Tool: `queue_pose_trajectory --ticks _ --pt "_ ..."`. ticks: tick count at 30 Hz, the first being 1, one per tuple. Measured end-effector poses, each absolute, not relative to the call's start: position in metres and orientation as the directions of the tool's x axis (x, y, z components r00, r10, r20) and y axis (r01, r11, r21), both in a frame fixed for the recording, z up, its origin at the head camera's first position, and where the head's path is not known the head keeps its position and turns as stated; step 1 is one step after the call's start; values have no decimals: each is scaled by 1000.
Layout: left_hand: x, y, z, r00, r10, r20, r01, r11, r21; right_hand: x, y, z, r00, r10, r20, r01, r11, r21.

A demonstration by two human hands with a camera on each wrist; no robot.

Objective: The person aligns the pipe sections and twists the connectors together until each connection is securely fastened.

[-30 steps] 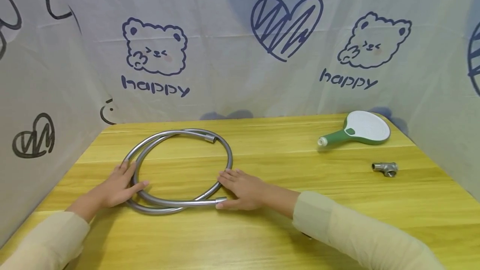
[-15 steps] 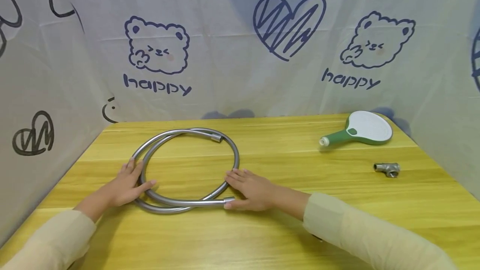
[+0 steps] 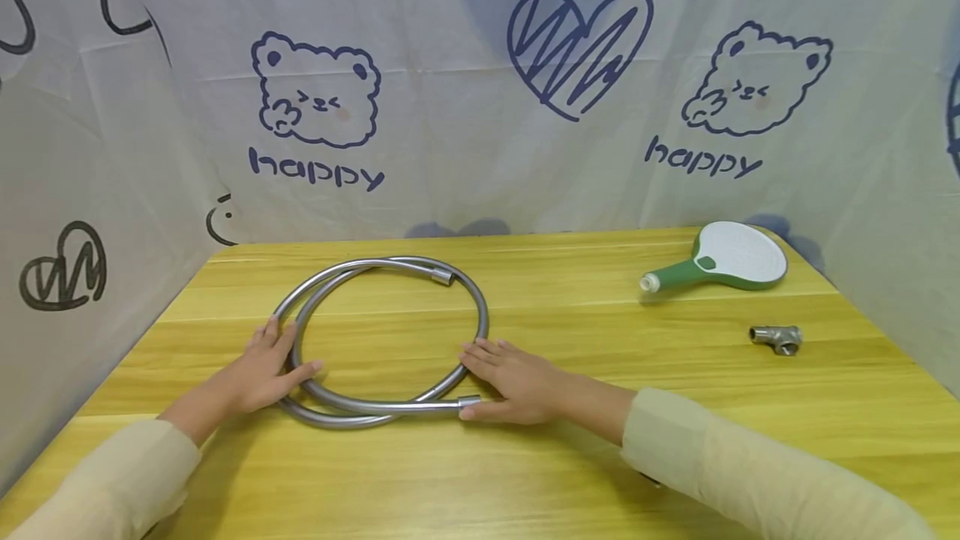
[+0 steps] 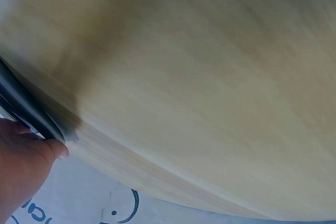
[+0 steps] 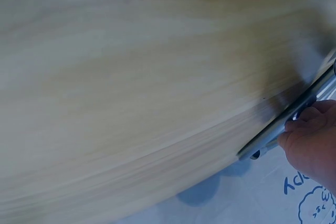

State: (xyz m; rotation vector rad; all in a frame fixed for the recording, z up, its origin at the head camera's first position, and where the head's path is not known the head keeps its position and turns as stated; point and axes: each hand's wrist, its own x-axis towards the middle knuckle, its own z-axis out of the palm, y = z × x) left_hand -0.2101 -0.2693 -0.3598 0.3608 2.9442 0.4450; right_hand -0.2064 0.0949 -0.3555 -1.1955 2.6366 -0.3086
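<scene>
A silvery flexible shower hose [image 3: 420, 408] lies coiled in a loose ring on the table, left of centre in the head view. One end fitting [image 3: 442, 276] lies inside the ring at the back; the other end fitting [image 3: 468, 402] points right at the front. My left hand [image 3: 258, 373] rests on the ring's left side, fingers extended and thumb spread inward. On the right side, my right hand [image 3: 521, 386] lies with straight fingers across the hose and its thumb by the front fitting. Both wrist views catch part of the hose [image 4: 26, 103] beside the hand.
A green-handled shower head [image 3: 738, 255] with a white face lies at the back right. Nearer, a small metal tee fitting [image 3: 776, 337] sits on the wooden table [image 3: 585, 473]. White cloth walls [image 3: 450, 148] with drawings stand behind and at both sides.
Both hands and the coiled hose have slid a little to the right together. The shower head and tee fitting keep their places; the head view has shifted slightly.
</scene>
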Motion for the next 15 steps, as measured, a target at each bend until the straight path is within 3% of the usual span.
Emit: queue_pose_trajectory --ticks 15 --pt "-207 -258 -359 -959 270 -86 232 921 313 -204 105 -356 -634 -765 -116 -716 637 -285"
